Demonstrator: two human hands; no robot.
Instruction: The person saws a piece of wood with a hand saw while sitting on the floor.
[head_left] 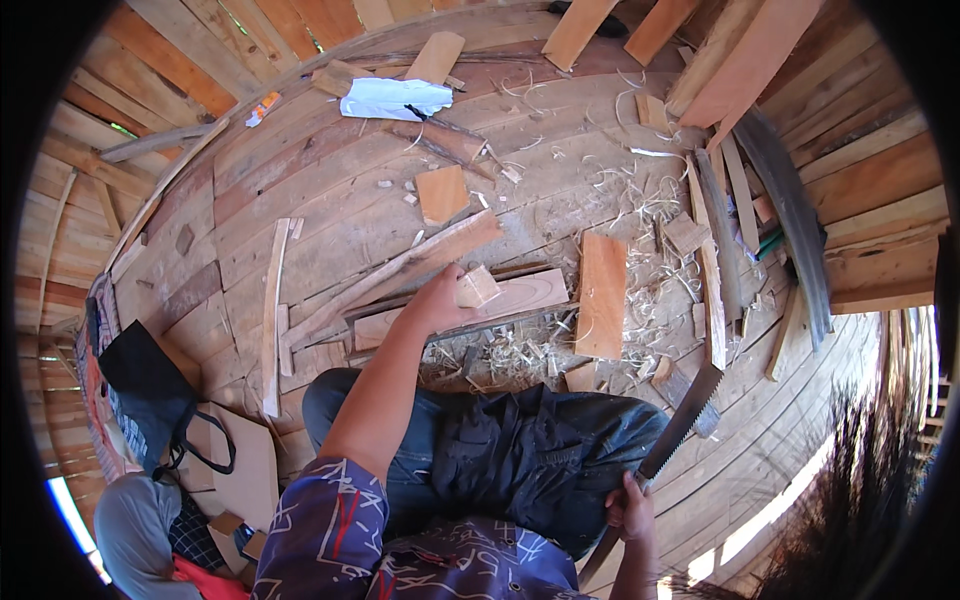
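My left hand reaches forward and is closed on a small pale wooden block. Just under it lies a light plank with curved grain, set crosswise in front of my knees. Down at the right, my right hand grips a handsaw. Its toothed blade points up and away from me, beside my right knee and apart from the block. A reddish-brown board sits to the right, next to the plank's end. Beyond my left hand is a long rough slat.
Curly shavings cover the plank floor around the work. A square wood piece and a white sheet lie farther off. Long strips stretch along the right. At the left are a black bag and cardboard.
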